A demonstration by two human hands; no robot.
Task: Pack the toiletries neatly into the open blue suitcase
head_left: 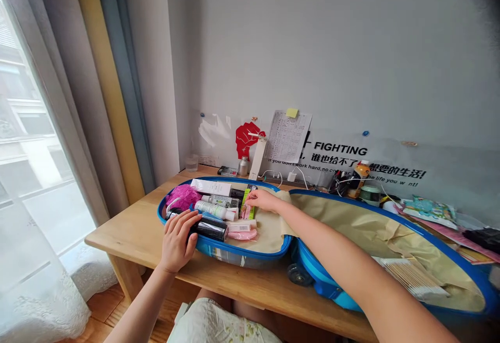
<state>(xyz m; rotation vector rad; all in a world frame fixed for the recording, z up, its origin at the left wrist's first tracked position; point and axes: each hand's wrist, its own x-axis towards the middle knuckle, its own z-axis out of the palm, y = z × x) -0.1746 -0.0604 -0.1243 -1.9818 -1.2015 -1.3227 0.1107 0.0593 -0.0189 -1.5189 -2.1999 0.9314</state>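
An opened blue suitcase [287, 249] lies on the wooden table, its left half packed with toiletries. My left hand [180, 239] rests over the near left rim, fingers stretched across a black cylindrical item [213, 227], thumb apart. My right hand [262, 200] reaches into the same half, fingers pinched beside a yellow-green package [250, 210] with pink on it; what they hold is hidden. Around them lie a magenta bath puff [183, 197], a white tube [211, 187], a white bottle [214, 210], a small box [242, 225] and a pink item [242, 234].
The suitcase's beige-lined right half [339, 218] holds a bundle of cotton swabs [410, 278]. Behind stand a silver bottle [243, 166], a white folding lamp [258, 158], an orange-labelled bottle [357, 179] and a green jar [370, 194]. Curtains [101, 72] hang at left.
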